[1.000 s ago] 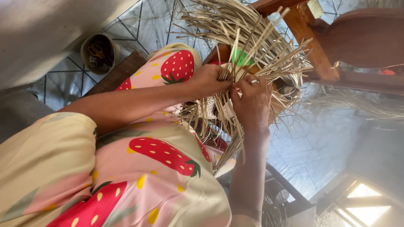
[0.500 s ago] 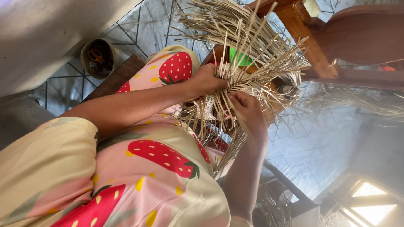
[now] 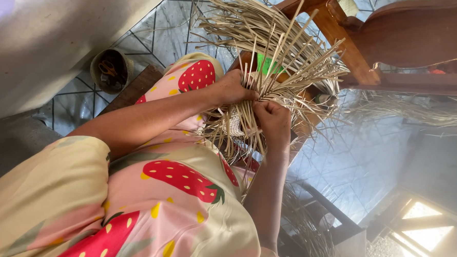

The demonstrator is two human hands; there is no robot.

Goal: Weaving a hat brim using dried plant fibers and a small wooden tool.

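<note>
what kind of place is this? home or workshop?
Probably a home used for craft work: tiled floor, dark wooden chair, loose dried straw. Both hands, left hand and right hand, hold a half-woven straw piece.

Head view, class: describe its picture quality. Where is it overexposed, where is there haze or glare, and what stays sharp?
Head view: the bright patch at lower right is blown out to white; a pale haze washes over the tiled floor beside it; the straw strips, left hand and right hand are sharp and evenly lit; the whole frame is tilted.
</note>
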